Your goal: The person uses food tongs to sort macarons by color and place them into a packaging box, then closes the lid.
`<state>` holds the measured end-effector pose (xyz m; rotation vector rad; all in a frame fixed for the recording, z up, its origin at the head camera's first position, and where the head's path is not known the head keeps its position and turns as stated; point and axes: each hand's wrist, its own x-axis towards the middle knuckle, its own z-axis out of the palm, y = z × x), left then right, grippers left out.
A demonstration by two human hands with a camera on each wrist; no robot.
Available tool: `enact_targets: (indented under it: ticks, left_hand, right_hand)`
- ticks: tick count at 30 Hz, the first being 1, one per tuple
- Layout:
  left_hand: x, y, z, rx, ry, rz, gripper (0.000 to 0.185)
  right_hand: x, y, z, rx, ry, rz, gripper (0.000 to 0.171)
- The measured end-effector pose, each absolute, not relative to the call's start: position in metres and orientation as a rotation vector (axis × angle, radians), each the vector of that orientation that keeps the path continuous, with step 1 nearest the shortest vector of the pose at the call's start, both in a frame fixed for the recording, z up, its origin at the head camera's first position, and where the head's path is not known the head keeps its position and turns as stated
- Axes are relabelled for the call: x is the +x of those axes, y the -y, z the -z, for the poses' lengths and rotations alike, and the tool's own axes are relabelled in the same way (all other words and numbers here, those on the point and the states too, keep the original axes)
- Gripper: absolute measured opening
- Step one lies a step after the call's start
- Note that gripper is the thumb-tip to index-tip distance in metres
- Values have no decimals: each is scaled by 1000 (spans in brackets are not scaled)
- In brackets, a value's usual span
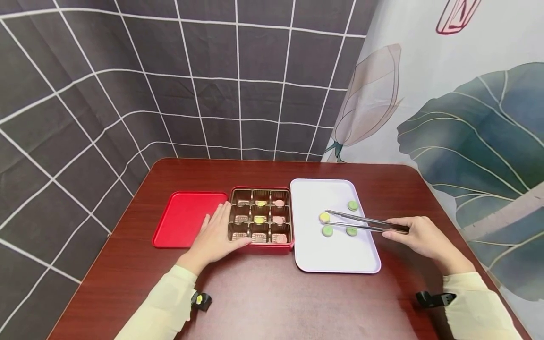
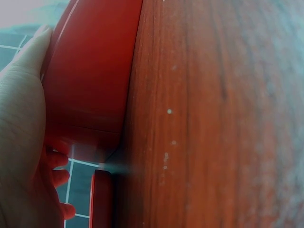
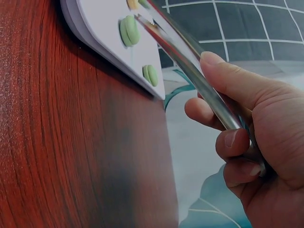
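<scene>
Long metal tongs [image 1: 367, 222] were gripped by the right hand [image 1: 420, 236], tips closed around a small round yellow macaron [image 1: 325, 216] on the white tray [image 1: 335, 257] beside three green ones, while the left hand [image 1: 216, 236], fingers spread flat, was pressed against the red box [image 1: 261, 248].

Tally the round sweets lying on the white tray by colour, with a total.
On the white tray, near the tongs held by the right hand:
Green sweets: 3
Yellow sweet: 1
Total: 4
</scene>
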<state>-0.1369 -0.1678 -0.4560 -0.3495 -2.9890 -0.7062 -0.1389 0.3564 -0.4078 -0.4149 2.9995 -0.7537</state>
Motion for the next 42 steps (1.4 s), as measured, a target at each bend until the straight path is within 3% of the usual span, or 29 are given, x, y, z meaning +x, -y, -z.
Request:
enact_targets:
  ticks: [42]
  left_hand:
    - [-140,168,461,-335,3009,698,115]
  right_hand:
    - [-143,-352,410,-531,-3057,730,33]
